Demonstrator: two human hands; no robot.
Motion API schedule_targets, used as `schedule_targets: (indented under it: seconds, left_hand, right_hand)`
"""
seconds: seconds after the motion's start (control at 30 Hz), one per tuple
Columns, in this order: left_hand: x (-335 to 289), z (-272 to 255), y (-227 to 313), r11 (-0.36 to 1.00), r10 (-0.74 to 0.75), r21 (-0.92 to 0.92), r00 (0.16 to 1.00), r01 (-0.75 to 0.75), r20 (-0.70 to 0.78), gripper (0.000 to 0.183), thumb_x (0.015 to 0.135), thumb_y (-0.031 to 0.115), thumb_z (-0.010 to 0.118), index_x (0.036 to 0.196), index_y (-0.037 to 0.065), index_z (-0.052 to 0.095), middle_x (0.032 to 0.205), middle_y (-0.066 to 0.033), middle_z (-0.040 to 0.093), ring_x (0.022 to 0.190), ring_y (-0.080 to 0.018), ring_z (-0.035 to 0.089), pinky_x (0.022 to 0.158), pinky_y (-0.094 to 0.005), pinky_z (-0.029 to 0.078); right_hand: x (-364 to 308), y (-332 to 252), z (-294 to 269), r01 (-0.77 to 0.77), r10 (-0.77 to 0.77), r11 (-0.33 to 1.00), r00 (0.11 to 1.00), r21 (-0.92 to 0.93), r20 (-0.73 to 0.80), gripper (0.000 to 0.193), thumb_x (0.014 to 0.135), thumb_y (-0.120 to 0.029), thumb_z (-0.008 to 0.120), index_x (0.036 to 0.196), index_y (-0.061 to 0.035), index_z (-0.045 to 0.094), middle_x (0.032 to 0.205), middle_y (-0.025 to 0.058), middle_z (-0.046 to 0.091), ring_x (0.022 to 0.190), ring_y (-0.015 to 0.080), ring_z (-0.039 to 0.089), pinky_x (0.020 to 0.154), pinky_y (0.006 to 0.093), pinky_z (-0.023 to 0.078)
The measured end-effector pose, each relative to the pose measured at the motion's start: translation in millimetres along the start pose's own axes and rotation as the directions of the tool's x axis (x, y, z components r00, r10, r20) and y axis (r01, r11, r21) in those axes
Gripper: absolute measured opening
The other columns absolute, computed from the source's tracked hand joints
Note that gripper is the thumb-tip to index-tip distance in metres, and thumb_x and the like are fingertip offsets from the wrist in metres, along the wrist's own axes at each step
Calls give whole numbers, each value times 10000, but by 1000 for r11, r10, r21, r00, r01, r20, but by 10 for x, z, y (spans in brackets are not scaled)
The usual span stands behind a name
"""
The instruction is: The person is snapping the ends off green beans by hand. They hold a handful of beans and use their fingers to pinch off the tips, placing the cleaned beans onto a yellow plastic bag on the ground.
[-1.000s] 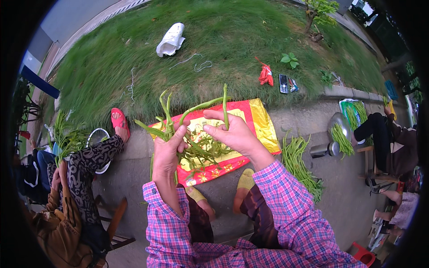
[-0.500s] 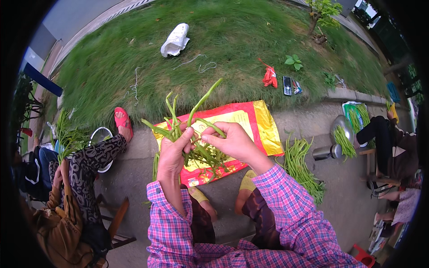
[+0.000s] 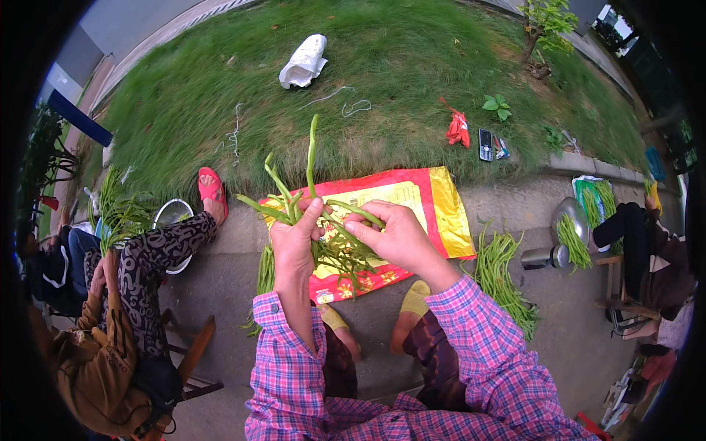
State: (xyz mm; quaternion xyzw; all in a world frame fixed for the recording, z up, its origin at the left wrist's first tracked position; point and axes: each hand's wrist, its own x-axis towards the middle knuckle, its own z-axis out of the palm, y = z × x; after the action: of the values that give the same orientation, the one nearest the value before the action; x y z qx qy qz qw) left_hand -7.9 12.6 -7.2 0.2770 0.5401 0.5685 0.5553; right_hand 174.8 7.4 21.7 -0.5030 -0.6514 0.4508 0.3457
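Note:
My left hand (image 3: 294,248) is closed around a loose bunch of long green vegetable stems (image 3: 276,214). One stem stands almost upright above my thumb, and thin leafy ends hang below the fist. Between the thumb and fingers of my right hand (image 3: 401,234) is a single green stem (image 3: 344,206) slanting out from the bunch. Both hands are close together over a red and yellow plastic sheet or bag (image 3: 450,213) spread on the pavement. Heaps of similar stems lie on either side: a large pile (image 3: 500,283) to the right, a smaller one (image 3: 265,278) by my left wrist.
A seated person (image 3: 110,345) at left holds greens near a metal basin (image 3: 174,213). At right, another person (image 3: 647,242) sits by a steel bowl (image 3: 570,213) and metal flask (image 3: 546,256). On the grass lie a white sack (image 3: 303,62), phone (image 3: 486,145) and red bag (image 3: 457,129).
The whole view has shifted slightly. The tall stem in my left hand now points more upright. My right hand still pinches its stem, which now slants farther right.

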Motion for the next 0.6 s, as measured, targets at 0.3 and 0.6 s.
schedule_targets:
  seconds: [0.3, 0.6]
  left_hand:
    - [37, 0, -86, 997, 63, -31, 982, -70, -178, 238, 848, 140, 751, 1005, 0, 638, 822, -92, 693, 526, -57, 477, 488, -207, 418]
    - [46, -190, 104, 1000, 3, -11, 995, -4, -102, 211, 879, 159, 715, 997, 5, 631, 845, -95, 686, 498, -49, 443, 495, -214, 440]
  right_hand:
    - [-34, -51, -48, -27, 12, 995, 989, 100, 146, 229, 870, -225, 701, 957, -13, 695, 819, 77, 648, 765, 155, 614, 705, 321, 482]
    - [128, 379, -321, 100, -164, 961, 957, -258, -240, 267, 891, -225, 684, 1050, -12, 699, 932, 95, 642, 802, 187, 629, 729, 332, 490]
